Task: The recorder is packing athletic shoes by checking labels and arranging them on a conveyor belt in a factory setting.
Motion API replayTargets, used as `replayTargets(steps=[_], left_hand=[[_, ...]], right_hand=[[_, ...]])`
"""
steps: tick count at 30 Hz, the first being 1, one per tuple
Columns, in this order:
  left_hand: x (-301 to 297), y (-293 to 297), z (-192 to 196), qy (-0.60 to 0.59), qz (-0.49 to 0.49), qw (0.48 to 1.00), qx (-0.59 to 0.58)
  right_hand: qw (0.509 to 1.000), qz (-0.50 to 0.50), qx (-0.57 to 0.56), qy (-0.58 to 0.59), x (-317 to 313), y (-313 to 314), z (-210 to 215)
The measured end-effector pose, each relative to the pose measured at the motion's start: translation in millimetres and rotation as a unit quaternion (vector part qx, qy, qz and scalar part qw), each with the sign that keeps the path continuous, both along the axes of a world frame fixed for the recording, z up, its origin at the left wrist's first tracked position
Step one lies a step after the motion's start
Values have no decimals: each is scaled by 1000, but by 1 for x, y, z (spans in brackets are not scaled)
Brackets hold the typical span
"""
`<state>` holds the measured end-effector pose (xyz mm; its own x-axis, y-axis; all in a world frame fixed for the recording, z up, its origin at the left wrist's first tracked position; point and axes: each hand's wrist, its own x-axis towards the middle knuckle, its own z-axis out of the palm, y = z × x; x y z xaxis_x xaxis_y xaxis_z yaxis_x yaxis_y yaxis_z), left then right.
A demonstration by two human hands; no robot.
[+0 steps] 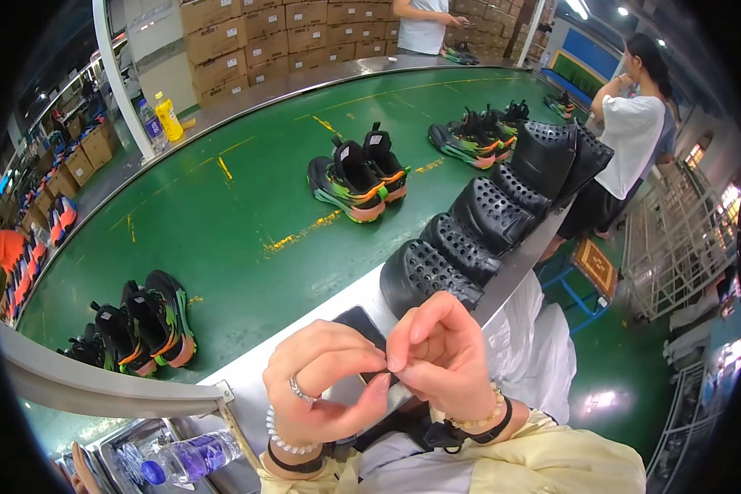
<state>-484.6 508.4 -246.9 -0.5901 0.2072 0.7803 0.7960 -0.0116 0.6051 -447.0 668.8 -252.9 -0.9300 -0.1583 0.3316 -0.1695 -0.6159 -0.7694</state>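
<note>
Above the near edge of the green work surface, my left hand (323, 375) and my right hand (446, 358) meet at the fingertips. Thumb and forefinger of each are pinched, and whatever lies between them is too small to make out. Beneath them, partly covered, lies a dark flat phone-like slab (361, 324) on the pale ledge (265, 350). Just beyond my right hand, a row of black perforated clogs (492, 216) runs along the ledge. Farther off stands a pair of black sneakers (356, 181) with green, orange and pink soles.
More sneakers stand at the near left (166, 317) and far right (469, 136). A curved metal rail (99, 380) crosses the lower left above a purple-labelled bottle (193, 458). A yellow bottle (168, 118) sits by the far edge. One person (634, 136) stands at right, near a stool (594, 267).
</note>
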Motion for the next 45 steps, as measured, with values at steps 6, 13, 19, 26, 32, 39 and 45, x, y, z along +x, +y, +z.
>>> replayTargets(steps=[6, 13, 19, 26, 32, 39, 45], left_hand=[[4, 5, 0, 57, 76, 995, -40], [8, 3, 2, 130, 154, 972, -117], [4, 13, -1, 109, 143, 978, -106], [-2, 22, -5, 85, 133, 986, -58], [-6, 18, -6, 42, 85, 995, -26], [-10, 26, -1, 48, 15, 998, -43], [6, 31, 22, 84, 50, 992, -84]], right_hand=[[990, -89, 106, 41, 4, -1, 0], [955, -146, 251, 60, 6, 4, 3], [941, -173, 278, 86, 3, 12, 2], [937, -161, 289, 115, -1, 18, 2], [934, -167, 283, 144, -2, 22, 4], [977, -64, 196, 58, -4, 34, 5], [983, -43, 176, 30, 2, 34, 12]])
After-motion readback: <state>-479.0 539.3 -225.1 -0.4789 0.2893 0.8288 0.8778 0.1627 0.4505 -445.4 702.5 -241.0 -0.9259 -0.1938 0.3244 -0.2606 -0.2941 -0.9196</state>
